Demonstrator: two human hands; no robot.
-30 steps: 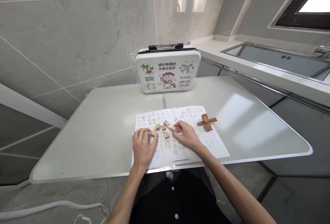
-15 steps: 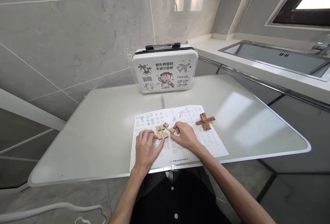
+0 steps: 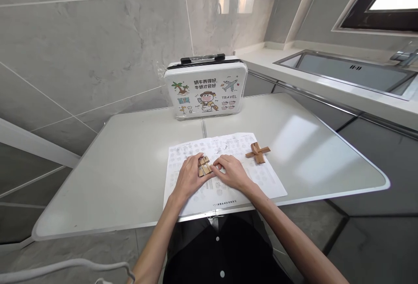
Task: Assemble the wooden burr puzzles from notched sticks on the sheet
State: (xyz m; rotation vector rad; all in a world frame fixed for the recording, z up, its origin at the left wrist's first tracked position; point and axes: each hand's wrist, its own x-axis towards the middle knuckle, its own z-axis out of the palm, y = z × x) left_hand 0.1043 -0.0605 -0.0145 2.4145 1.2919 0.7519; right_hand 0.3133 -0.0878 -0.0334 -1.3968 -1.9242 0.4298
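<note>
Light wooden puzzle pieces point(image 3: 204, 167) lie close together on a printed paper sheet point(image 3: 225, 190). My left hand point(image 3: 189, 177) curls round their left side, fingers at the far edge and thumb along the near edge. From the right, my right hand point(image 3: 231, 171) has its fingers closed at the end of the group, on a light piece there. Fingers cover part of the pieces. To the right, partly over the sheet, sits a darker brown wooden cross-shaped puzzle point(image 3: 257, 153) of interlocked bars.
A folding table point(image 3: 130, 166) carries everything, with a seam down its middle. At its back stands a white cartoon-printed case point(image 3: 205, 90) with a black handle, in clear plastic. A counter with a sink point(image 3: 346, 72) runs along the right.
Spread-out pieces, one standing apart near the top, now sit together in a compact group. My left hand has moved up and closed round them; my right hand stays at their right side.
</note>
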